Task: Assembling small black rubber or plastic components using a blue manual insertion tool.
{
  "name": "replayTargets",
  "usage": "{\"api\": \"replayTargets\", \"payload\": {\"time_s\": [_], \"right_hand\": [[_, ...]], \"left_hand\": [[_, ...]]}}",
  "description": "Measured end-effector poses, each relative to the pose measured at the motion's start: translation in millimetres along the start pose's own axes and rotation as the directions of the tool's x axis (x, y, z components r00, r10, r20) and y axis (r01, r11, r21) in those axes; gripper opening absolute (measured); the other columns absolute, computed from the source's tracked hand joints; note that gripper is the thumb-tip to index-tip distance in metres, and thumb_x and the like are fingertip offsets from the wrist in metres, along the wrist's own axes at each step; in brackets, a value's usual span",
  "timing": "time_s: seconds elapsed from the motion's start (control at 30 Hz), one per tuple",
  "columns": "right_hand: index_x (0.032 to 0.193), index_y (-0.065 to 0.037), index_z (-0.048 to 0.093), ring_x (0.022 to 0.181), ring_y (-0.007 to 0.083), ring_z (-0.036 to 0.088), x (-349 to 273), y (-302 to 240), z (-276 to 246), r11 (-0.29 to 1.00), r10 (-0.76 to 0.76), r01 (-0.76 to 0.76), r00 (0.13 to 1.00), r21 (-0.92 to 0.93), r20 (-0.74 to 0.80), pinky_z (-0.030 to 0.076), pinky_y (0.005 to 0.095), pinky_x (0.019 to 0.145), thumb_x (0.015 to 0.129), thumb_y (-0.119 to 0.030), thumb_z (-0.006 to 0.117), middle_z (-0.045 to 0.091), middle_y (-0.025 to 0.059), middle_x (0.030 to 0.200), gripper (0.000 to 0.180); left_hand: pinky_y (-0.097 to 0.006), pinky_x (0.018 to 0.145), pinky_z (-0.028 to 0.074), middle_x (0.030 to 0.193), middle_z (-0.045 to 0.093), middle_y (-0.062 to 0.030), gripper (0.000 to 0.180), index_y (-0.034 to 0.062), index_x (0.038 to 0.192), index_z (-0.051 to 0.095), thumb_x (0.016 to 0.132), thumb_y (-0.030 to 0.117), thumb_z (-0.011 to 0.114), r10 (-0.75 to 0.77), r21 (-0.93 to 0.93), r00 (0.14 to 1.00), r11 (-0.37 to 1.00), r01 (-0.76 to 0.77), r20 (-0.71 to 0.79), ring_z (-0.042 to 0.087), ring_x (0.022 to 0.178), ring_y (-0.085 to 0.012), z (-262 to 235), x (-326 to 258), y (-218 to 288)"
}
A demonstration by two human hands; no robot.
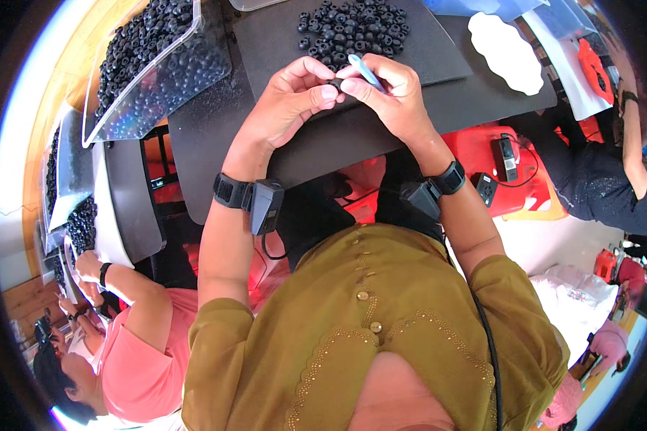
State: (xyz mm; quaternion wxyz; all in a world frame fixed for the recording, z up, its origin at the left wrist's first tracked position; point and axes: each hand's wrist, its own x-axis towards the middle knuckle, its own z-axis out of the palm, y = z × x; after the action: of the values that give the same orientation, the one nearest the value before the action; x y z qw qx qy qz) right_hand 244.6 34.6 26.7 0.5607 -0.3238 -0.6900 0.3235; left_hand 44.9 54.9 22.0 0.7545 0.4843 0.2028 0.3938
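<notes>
Over the near part of the dark table, both my hands meet fingertip to fingertip. My left hand (pixel 289 102) is closed in a pinch on a small black round part (pixel 336 84), mostly covered by the fingers. A light-blue pen-shaped tool (pixel 365 72) slants out of my right hand (pixel 399 97), whose fingers are closed around it. The right fingertips also touch the black part; the tool's working end is hidden. Just beyond my hands lies a loose pile of black round parts (pixel 352 32), some showing a hole, on a dark board (pixel 438 65).
At the left, a clear plastic bin (pixel 158 108) is heaped with black parts. A white wavy-edged sheet (pixel 505 54) lies right of the board. Below the table's right edge stands a red stool (pixel 474 144) carrying black devices. Another person in pink (pixel 147 352) works at the left.
</notes>
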Motion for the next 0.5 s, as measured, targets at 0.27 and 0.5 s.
{"api": "replayTargets", "payload": {"time_s": [0.27, 0.5], "right_hand": [[0.099, -0.001, 0.064, 0.066, 0.0213, 0.059, -2, -5, -1, 0.975, -0.071, 0.066, 0.997, -0.213, -0.018, 0.046, 0.0318, 0.061, 0.092, -0.023, 0.062, 0.063, 0.0115, 0.082, 0.024], [0.096, -0.001, 0.067, 0.059, 0.0219, 0.056, -3, 1, 4, 0.949, -0.166, 0.158, 0.986, -0.272, -0.007, 0.043, 0.0312, 0.054, 0.089, -0.021, 0.066, 0.063, 0.0103, 0.078, 0.021]], "left_hand": [[-0.023, 0.081, 0.053, 0.106, 0.060, -0.0091, 0.022, 0.0050, 0.115, 0.057, 0.093, 0.007, 0.061, 0.060, -0.355, 0.996, 0.932, -0.081, -0.072, 0.059, 0.093, -0.0159, -7, -2, 3], [-0.024, 0.081, 0.053, 0.108, 0.057, -0.0100, 0.023, 0.0055, 0.117, 0.056, 0.095, 0.009, 0.058, 0.100, -0.406, 0.993, 0.907, -0.116, -0.060, 0.057, 0.093, -0.0164, -7, -3, 6]]}}
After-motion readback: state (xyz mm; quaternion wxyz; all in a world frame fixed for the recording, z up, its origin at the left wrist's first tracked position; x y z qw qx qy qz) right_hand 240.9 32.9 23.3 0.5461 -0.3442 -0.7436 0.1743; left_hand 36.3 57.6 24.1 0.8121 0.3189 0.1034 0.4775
